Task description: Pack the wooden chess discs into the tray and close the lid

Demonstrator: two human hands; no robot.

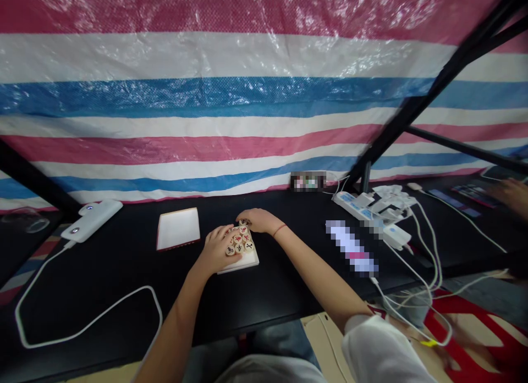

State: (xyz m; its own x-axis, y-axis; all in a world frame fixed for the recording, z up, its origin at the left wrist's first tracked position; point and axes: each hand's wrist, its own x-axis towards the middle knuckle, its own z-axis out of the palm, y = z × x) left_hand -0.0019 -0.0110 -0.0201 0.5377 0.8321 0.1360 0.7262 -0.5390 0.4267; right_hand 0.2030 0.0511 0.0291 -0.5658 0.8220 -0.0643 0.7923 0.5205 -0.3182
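Note:
A shallow white box (249, 259) on the black table holds several round xiangqi pieces (238, 239), marked in red or black characters. Its near strip shows bare white. My left hand (218, 250) wraps the box's left side, thumb along the near row of pieces and fingers curled over the far left ones, hiding part of them. At the far edge of the box, my right hand (259, 220) bends inward with its fingertips closed at a black-marked xiangqi piece (243, 222); the fingertips are partly hidden.
The box's lid (179, 229) lies upturned to the left. A white device (93, 221) with a cable sits farther left. On the right are a blurred phone-like object (350, 246), a power strip (371, 218) with plugs and cables, and another person's hand (513, 196).

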